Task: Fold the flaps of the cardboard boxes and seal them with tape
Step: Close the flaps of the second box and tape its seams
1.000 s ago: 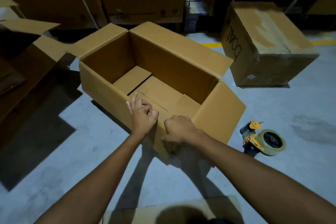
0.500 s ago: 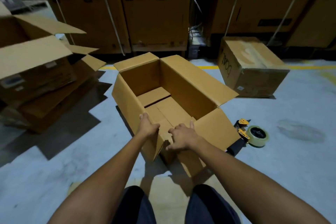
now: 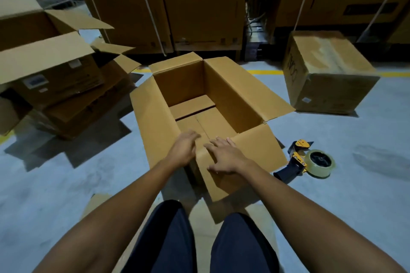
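An open brown cardboard box [image 3: 233, 88] stands on the floor in front of me, empty, with its top flaps spread outward. Its near flap [image 3: 257, 150] hangs down toward me. My left hand [image 3: 183, 150] is at the box's near left corner, fingers stretched over the rim and blurred. My right hand [image 3: 224, 156] lies flat with fingers spread on the near flap's fold. A yellow-and-black tape dispenser [image 3: 310, 162] with a roll of clear tape lies on the floor just right of the box, touched by neither hand.
A taped-up box [image 3: 328, 73] sits at the back right. Open boxes [image 3: 55, 77] are piled on the left. Tall strapped cartons [image 3: 188, 6] line the back. A flat cardboard sheet [image 3: 199, 219] lies under my legs. A yellow line [image 3: 264, 72] crosses the grey floor.
My view has pulled back and up, and my legs now show. Both hands have loosened from fists gripping the near rim to spread fingers, the right now flat on the near flap.
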`<state>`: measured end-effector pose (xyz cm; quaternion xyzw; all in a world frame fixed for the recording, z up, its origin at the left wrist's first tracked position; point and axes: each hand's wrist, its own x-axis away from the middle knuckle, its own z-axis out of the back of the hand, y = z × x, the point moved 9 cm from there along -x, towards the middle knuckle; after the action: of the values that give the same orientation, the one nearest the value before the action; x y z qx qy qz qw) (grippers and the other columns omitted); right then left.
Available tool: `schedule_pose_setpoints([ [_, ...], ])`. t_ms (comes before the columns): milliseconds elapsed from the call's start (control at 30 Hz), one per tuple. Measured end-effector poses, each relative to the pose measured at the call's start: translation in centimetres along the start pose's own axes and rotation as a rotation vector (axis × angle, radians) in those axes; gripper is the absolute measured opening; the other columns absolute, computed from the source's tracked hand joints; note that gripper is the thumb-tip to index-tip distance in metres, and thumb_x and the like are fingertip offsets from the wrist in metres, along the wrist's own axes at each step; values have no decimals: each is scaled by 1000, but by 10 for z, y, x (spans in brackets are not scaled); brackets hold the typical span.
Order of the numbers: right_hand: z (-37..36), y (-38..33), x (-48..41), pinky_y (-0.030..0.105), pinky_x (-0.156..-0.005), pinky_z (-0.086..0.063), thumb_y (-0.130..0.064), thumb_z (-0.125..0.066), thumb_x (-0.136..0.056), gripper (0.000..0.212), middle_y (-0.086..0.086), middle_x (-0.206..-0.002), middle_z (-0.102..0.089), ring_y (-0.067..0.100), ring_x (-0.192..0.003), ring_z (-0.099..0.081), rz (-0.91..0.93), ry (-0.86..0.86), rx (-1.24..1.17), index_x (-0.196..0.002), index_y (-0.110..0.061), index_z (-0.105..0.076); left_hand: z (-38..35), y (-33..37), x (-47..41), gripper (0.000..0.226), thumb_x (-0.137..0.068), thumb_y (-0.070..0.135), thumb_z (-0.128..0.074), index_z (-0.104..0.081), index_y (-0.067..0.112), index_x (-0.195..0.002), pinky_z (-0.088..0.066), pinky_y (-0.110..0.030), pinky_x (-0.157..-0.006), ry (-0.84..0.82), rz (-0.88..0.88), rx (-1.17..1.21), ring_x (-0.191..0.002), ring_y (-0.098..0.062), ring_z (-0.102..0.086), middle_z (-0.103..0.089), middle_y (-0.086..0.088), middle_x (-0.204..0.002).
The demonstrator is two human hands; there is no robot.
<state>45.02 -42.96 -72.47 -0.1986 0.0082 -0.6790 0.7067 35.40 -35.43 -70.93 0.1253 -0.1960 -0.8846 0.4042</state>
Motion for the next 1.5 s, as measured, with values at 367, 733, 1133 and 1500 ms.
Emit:
schedule_pose_setpoints([
  [367,3,-8,3,46,-125,-2,-23,-51,-100,65,8,-168,-17,25,-156,-4,-147,-13,-14,-159,-21,-24,-27,17,39,83,-85,26,-62,-21,13,-156,-3,-37,-125,-82,-300,-242,-132,-19,-43,-54,-6,-137],
  [733,38,-52,13,39,-90,-47,-54,-51,-96,50,12,-122,-66,26,-104,-61,-339,-327,-171,-118,-12,-68,1,-7,60,32,-89,20,-51,-74,27,-111,-5,-41,-123,-169,-192,396,-108,-3,-59,-71,7,-113],
  [1133,140,-86,-1,35,-83,-50,-70,-62,-85,47,-7,-84,-63,16,-86,-62,-77,248,183,-91,-24,-65,49,-30,50,34,-93,41,-65,-67,19,-118,-59,-40,-82,-44,105,860,-91,-11,-71,-76,2,-100],
  [1500,37,-38,-71,52,-122,-21,-48,-40,-104,56,13,-165,-20,31,-154,-13,-203,222,77,-153,-21,-35,23,-55,16,76,-102,52,-36,1,19,-159,-5,-47,-125,48,248,83,-153,-22,10,7,-4,-167],
])
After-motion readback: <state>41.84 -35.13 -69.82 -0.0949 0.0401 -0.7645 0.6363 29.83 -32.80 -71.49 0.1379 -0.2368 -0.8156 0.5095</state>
